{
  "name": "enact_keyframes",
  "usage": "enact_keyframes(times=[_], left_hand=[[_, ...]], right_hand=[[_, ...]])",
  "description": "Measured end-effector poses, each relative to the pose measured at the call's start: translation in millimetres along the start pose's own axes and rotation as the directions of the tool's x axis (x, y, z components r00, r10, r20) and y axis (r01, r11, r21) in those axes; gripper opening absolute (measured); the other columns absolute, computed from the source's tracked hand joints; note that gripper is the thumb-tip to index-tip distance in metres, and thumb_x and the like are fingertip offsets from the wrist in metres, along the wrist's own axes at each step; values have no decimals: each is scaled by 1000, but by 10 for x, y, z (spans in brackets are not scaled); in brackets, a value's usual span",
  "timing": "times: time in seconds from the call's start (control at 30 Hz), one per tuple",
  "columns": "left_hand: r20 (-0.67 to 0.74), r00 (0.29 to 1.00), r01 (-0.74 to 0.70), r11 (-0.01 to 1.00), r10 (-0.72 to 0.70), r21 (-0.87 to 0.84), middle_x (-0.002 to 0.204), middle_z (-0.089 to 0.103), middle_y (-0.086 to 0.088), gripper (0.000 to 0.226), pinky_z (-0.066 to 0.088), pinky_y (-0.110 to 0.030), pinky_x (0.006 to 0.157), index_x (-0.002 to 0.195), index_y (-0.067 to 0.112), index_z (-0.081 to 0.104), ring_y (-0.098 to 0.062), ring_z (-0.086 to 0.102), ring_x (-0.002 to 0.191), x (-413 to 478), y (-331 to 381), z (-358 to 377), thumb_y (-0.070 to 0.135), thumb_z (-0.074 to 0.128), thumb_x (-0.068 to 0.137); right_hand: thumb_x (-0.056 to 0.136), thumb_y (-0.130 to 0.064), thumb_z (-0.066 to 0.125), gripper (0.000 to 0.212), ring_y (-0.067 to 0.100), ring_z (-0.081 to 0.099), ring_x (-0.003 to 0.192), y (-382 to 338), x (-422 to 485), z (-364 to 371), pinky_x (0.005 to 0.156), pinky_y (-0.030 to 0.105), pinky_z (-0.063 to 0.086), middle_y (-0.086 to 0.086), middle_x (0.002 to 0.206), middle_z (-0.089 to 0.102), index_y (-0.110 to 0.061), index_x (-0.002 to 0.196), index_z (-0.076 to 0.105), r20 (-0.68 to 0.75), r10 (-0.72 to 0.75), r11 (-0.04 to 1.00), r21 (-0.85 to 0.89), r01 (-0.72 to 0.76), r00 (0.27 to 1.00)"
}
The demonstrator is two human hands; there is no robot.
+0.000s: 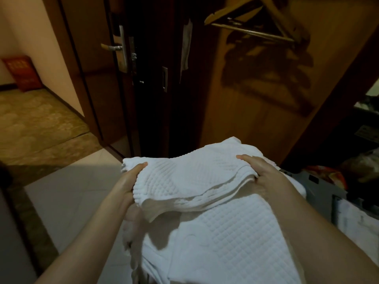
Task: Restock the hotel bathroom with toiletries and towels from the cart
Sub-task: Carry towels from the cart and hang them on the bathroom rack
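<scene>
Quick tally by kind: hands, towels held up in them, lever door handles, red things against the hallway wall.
2 hands: left hand, right hand
1 folded towel, gripped by both
1 door handle
1 red object
Total: 5

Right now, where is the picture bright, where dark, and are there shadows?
Head view: brightest on the white towel that the left hand and right hand grip; the dark gap behind is almost black; the hangers cast a clear shadow on the wooden panel; door edges lean from the wide lens.
</scene>
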State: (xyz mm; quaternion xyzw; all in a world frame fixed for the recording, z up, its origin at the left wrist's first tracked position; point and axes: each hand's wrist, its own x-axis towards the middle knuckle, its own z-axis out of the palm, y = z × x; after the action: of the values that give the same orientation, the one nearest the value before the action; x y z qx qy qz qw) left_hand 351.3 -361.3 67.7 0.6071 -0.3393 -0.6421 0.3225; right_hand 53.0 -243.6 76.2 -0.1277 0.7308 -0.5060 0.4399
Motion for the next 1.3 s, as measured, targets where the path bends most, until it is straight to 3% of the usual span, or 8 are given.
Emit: enact_keyframes(times=[0.03,0.13,0.33,0.5,0.73,0.9,1.03,1.3], left_hand=[[190,982,-13,999,19,-36,71,66,-5,22,52,-30,55,98,9,56,-19,63,60,-98,29,-49,30,55,90],[194,973,-104,989,123,-106,90,63,-17,35,49,-35,67,113,1,54,-24,61,75,-339,135,12,28,57,91],[189,928,-272,932,320,-241,95,67,-17,30,57,-31,55,115,1,55,-27,67,81,-1137,128,144,17,59,89],[161,898,-345,883,409,-318,111,63,-21,41,56,-44,75,128,4,47,-35,65,97,-1674,46,244,16,58,90],[103,848,-476,833,520,-284,108,66,-17,37,59,-41,70,122,7,50,-30,67,94,-2375,-259,-204,15,61,88],[384,821,-471,881,422,38,113,65,-20,51,54,-46,83,120,6,56,-35,64,103,-2681,-586,-920,23,75,75],[211,928,-327,943,308,62,117,64,-18,75,49,-51,91,125,12,55,-35,61,108,-2913,-949,-1317,32,84,58],[-55,987,-150,989,150,12,109,67,-15,34,54,-37,80,117,10,56,-28,64,102,-3509,-1505,-1925,33,54,92]], right_hand=[[83,-26,68,53,25,70,78,34,-15,20,61,31,54,11,96,71,-6,130,52,34,-12,997,79,9,999],[85,-20,67,45,18,67,59,55,-69,68,51,27,53,8,85,71,-6,126,54,73,-73,939,342,44,995],[89,-28,61,27,20,63,83,-100,-536,113,84,36,49,6,73,74,-8,107,60,165,-223,729,682,52,961],[57,-66,70,84,36,56,114,284,-736,214,104,54,37,16,122,61,-15,122,56,377,-185,751,649,-117,908],[84,-23,67,53,32,62,108,500,-1137,333,99,46,46,18,123,62,1,129,51,382,-161,910,415,-13,910],[89,-7,60,45,32,61,107,425,-1498,524,92,47,50,15,123,59,-2,132,43,285,-234,890,448,87,930],[91,-8,57,34,29,60,110,423,-1844,767,94,46,49,11,125,59,-6,125,49,356,-337,881,446,158,872],[94,-19,54,38,34,63,106,518,-2563,950,76,44,55,17,123,60,-7,130,49,593,-403,907,358,220,697]])
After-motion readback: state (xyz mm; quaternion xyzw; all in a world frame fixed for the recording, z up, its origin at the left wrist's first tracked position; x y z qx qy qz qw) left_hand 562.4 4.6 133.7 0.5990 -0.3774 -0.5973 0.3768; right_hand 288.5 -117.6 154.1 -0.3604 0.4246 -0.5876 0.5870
